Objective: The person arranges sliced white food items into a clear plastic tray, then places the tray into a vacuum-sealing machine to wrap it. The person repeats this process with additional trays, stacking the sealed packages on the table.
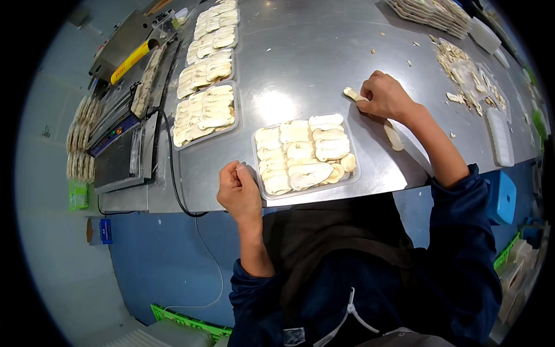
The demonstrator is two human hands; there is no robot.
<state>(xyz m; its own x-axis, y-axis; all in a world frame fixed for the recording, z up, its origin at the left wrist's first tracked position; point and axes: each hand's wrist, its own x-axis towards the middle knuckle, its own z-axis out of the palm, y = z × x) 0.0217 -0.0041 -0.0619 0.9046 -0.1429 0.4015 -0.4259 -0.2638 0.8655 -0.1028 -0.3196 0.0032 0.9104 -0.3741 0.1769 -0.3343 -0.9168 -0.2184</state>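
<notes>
A clear plastic tray (357,175) filled with rows of pale dried mushroom slices (296,131) lies near the table's front edge. Just left of it, my left hand (238,187) is curled up; whether something small is in its fingers cannot be told. Beyond the tray's right side, my right hand (385,96) pinches a mushroom slice (353,93) at the tabletop. Another slice (393,135) lies under my right wrist. Several more filled trays (236,113) stand in a line to the left, running away from me.
The steel table (303,56) bears scattered crumbs. A heap of broken slices (460,73) and a white plastic tray (498,136) lie at right, stacked trays (429,15) at far right. Left are a sealing machine (117,149), its black cable (170,152), a yellow roll (132,60) and stacked filled packs (82,134).
</notes>
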